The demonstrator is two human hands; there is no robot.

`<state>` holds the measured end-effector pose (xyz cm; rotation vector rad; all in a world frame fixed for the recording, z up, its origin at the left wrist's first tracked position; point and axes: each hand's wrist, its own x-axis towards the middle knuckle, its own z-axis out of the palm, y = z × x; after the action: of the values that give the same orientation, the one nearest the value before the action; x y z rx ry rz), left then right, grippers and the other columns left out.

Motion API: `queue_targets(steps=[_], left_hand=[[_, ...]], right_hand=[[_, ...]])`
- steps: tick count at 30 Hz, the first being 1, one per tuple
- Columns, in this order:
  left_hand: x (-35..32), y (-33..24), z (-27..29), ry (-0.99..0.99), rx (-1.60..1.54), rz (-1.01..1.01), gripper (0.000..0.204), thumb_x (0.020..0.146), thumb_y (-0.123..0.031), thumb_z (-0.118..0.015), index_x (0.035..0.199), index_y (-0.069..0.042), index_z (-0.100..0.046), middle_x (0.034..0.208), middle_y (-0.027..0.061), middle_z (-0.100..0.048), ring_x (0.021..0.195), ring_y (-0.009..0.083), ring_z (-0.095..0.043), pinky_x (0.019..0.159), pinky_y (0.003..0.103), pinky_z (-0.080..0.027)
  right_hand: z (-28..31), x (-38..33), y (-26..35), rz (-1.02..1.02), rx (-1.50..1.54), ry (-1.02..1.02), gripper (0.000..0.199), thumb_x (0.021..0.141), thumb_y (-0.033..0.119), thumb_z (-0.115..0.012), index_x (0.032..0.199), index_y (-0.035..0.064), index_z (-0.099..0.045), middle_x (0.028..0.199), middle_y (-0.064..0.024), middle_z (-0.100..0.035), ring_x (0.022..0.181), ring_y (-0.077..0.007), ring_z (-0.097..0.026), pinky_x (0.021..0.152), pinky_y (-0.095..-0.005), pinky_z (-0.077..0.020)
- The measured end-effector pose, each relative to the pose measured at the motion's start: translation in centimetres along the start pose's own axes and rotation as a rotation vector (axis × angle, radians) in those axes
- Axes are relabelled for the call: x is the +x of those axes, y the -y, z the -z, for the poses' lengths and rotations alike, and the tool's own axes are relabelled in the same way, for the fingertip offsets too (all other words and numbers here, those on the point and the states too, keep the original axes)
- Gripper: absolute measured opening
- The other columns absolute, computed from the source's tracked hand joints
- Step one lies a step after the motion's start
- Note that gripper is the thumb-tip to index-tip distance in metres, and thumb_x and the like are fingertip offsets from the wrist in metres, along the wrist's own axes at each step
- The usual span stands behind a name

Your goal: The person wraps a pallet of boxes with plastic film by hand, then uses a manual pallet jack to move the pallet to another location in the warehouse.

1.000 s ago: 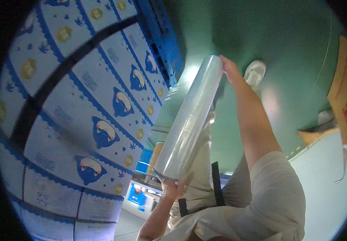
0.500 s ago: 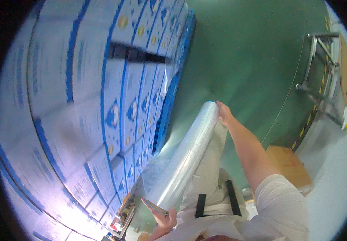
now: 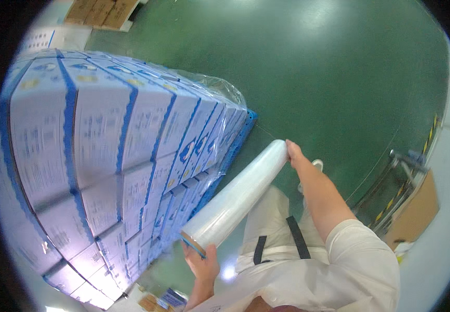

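Note:
A long roll of clear stretch film (image 3: 238, 195) lies slantwise in front of my body, gripped at both ends. My left hand (image 3: 203, 264) is closed around its near end, where the brown cardboard core (image 3: 193, 243) and a blue rim show. At the far end my right hand (image 3: 293, 153) wraps the edge, its fingers partly hidden by the roll. To the left stands a tall stack of white and blue cartons (image 3: 97, 135), with the roll alongside it. Loose, shiny film (image 3: 222, 88) clings around the stack's far corner.
A blue pallet (image 3: 250, 120) juts out under the cartons. Brown boxes (image 3: 100, 13) stand at the far left. On the right, a metal-framed cart (image 3: 404, 169) and a brown board (image 3: 415, 210) rest near the wall. Green floor (image 3: 329, 67) stretches ahead.
My view has swung, bringing the stack's far corner and the brown boxes into sight. The roll stays in both hands, now closer alongside the cartons. The cart appears lower in view.

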<state>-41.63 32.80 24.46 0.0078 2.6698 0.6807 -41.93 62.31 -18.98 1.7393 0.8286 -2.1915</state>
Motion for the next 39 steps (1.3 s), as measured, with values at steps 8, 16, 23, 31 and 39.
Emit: queue_targets(steps=[8, 16, 23, 31, 39], left_hand=[[11.7, -20.9, -3.2, 0.141, 0.249, -0.170, 0.072, 0.068, -0.043, -0.074, 0.117, 0.006, -0.057, 0.112, 0.0267, -0.059, 0.113, 0.0428, -0.052, 0.113, 0.065, -0.005], [33.7, -37.3, 2.5, -0.019, 0.051, -0.146, 0.056, 0.072, -0.034, -0.070, 0.116, 0.000, -0.061, 0.115, 0.0219, -0.061, 0.115, 0.0392, -0.053, 0.112, 0.066, 0.000], [53.4, -44.4, 12.8, -0.457, -0.139, 0.242, 0.040, 0.078, -0.028, -0.065, 0.103, 0.003, -0.065, 0.113, 0.0230, -0.061, 0.114, 0.0401, -0.053, 0.117, 0.054, -0.009], [71.7, -49.1, 24.8, -0.790, -0.356, 0.815, 0.032, 0.085, -0.021, -0.064, 0.103, 0.005, -0.065, 0.107, 0.0213, -0.065, 0.106, 0.0391, -0.057, 0.113, 0.050, -0.020], [91.7, -44.7, 36.0, -0.834, -0.012, 0.815, 0.037, 0.079, -0.022, -0.068, 0.105, 0.004, -0.063, 0.101, 0.0229, -0.064, 0.105, 0.0428, -0.057, 0.114, 0.053, -0.018]], right_hand=[[-4.9, 6.3, 27.3, -0.080, -0.342, -0.017, 0.057, 0.090, 0.045, -0.057, 0.129, 0.0036, -0.052, 0.121, -0.0110, -0.059, 0.107, -0.0251, -0.058, 0.095, -0.0400, -0.0442], [-20.4, 13.6, 50.3, -0.085, -0.493, 0.084, 0.041, 0.086, 0.048, -0.060, 0.102, 0.0103, -0.061, 0.088, -0.0052, -0.056, 0.079, -0.0192, -0.052, 0.072, -0.0369, -0.0431], [-41.6, 15.7, 64.7, -0.139, -0.669, 0.190, 0.037, 0.088, 0.049, -0.059, 0.092, 0.0117, -0.061, 0.069, -0.0016, -0.047, 0.060, -0.0161, -0.042, 0.055, -0.0351, -0.0357], [-73.2, 13.6, 75.5, -0.254, -1.018, 0.513, 0.067, 0.092, 0.049, -0.050, 0.131, -0.0052, -0.049, 0.127, -0.0165, -0.056, 0.114, -0.0279, -0.053, 0.101, -0.0410, -0.0380], [-100.7, 20.5, 75.3, -0.256, -1.187, 0.342, 0.046, 0.088, 0.053, -0.057, 0.084, 0.0077, -0.057, 0.059, -0.0007, -0.042, 0.051, -0.0162, -0.041, 0.049, -0.0337, -0.0366]])
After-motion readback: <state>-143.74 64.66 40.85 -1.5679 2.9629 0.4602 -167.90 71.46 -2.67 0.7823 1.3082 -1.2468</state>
